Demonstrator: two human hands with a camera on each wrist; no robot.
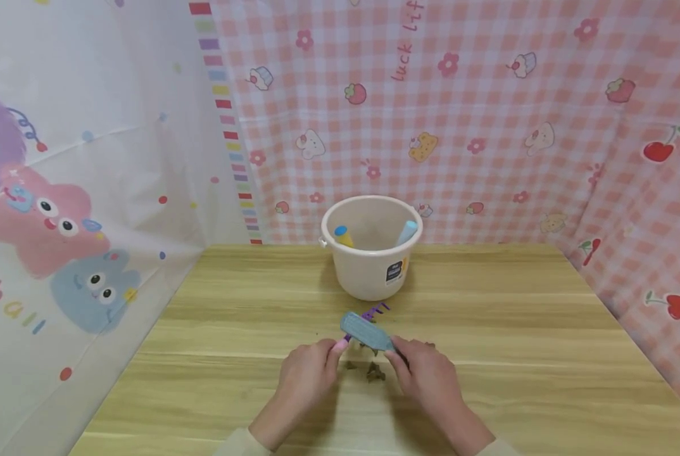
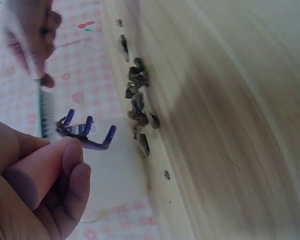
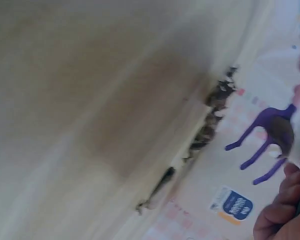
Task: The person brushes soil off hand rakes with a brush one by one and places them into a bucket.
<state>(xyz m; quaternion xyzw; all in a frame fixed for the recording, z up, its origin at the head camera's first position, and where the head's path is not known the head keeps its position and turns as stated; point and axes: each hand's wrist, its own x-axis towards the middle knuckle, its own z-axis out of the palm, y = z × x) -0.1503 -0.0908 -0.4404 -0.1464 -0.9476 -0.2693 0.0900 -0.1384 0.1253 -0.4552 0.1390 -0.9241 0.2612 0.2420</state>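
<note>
My left hand [image 1: 306, 373] grips the pink handle [image 2: 37, 172] of a small hand rake [image 1: 377, 310] with purple tines. In my right hand [image 1: 431, 373] is a blue-green brush [image 1: 365, 330] with white bristles, held by its handle. The brush lies across the rake, bristles towards the rake head; whether they touch is hard to tell. A brown bit [image 3: 280, 134] sits on the rake head in the right wrist view. Both tools are above the table. Under them, crumpled dry leaves [image 1: 375, 372] are scattered on the wood.
A cream bucket [image 1: 368, 278] stands behind the hands, with a yellow-and-blue handle [image 1: 344, 237] and a light-blue handle [image 1: 407, 232] showing inside. The wooden table [image 1: 232, 316] meets a pink checked cloth [image 1: 488, 190] at the back and a white printed cloth [image 1: 146, 158] on the left.
</note>
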